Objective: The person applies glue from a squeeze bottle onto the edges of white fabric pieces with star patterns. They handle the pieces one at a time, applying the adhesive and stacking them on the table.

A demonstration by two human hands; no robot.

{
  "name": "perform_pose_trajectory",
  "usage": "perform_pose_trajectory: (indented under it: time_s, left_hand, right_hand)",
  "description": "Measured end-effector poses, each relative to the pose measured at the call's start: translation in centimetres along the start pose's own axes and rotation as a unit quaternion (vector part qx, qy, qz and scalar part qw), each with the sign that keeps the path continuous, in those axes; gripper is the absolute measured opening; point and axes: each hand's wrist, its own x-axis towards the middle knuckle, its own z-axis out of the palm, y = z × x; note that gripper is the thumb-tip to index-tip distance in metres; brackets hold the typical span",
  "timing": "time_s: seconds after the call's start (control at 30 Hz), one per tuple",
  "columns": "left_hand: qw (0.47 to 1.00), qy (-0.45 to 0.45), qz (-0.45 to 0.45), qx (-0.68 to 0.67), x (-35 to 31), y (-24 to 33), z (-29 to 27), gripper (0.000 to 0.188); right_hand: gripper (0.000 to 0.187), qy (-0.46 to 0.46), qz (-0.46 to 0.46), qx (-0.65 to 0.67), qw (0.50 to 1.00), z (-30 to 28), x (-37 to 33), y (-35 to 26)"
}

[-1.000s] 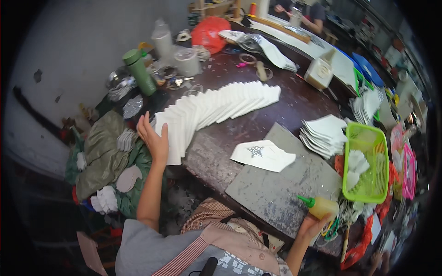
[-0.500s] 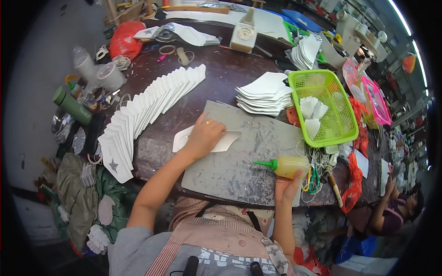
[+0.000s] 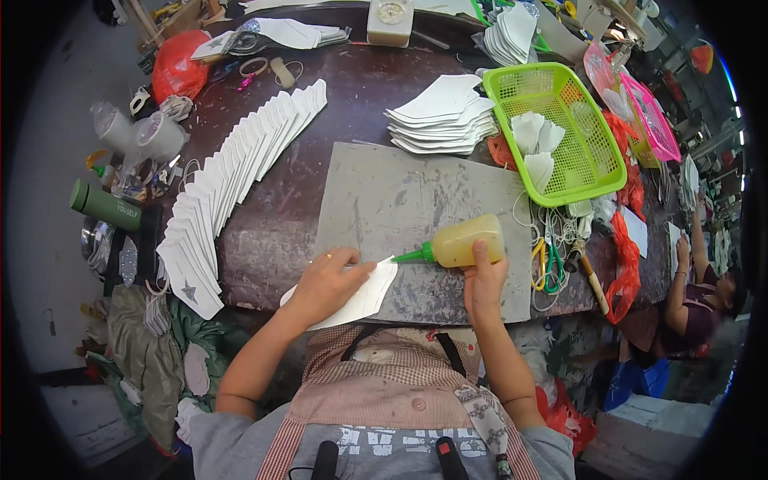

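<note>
A white, curved flat piece of material (image 3: 357,302) lies at the near edge of the grey work board (image 3: 366,186). My left hand (image 3: 326,285) is closed over it, fingers bent across its top and the thumb hidden. In my right hand (image 3: 486,285) is a squeeze bottle (image 3: 467,242) of yellowish liquid with a green pointed nozzle. The bottle is tilted on its side, nozzle to the left. Its tip meets the upper right end of the white piece; whether they touch I cannot tell.
A fanned row of white pieces (image 3: 230,181) curves along the left. Beyond the board sits a white stack (image 3: 436,120), beside a green basket (image 3: 614,182) with white scraps. Scissors (image 3: 550,258) and a hammer (image 3: 590,286) lie right. A co-worker (image 3: 698,308) is at far right.
My left hand has brought the white piece nearer, to the board's front edge. The bottle has moved left and away from me, its nozzle now at the piece. The whole view has shifted slightly.
</note>
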Motion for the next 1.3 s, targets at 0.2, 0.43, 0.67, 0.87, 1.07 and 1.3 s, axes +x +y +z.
perform_pose_trajectory:
  time_s: [0.2, 0.43, 0.67, 0.87, 1.07, 1.3]
  left_hand:
    - [1.000, 0.019, 0.014, 0.006, -0.1, -0.1, 0.2, 0.027]
    - [0.999, 0.026, 0.020, 0.010, -0.1, -0.1, 0.2, 0.025]
    - [0.999, 0.026, 0.020, 0.007, -0.2, -0.2, 0.3, 0.028]
    - [1.000, 0.025, 0.012, 0.003, -0.2, 0.0, 0.1, 0.028]
    - [1.000, 0.026, 0.015, 0.006, -0.1, 0.1, 0.0, 0.028]
    - [0.999, 0.034, 0.015, 0.008, -0.3, 0.0, 0.1, 0.027]
  right_hand:
    - [0.040, 0.011, 0.010, -0.029, 0.999, 0.1, 0.3, 0.5]
    - [0.042, 0.019, -0.010, -0.056, 0.998, 0.3, 0.0, 0.3]
    - [0.036, 0.014, -0.034, -0.135, 0.990, -0.4, -3.9, 0.3]
    - [0.045, 0.010, -0.026, -0.142, 0.989, -1.2, -4.0, 0.6]
    - [0.043, 0.003, -0.011, -0.170, 0.985, -0.9, -5.9, 0.8]
    - [0.043, -0.018, 0.010, -0.111, 0.994, -1.2, -6.1, 0.8]
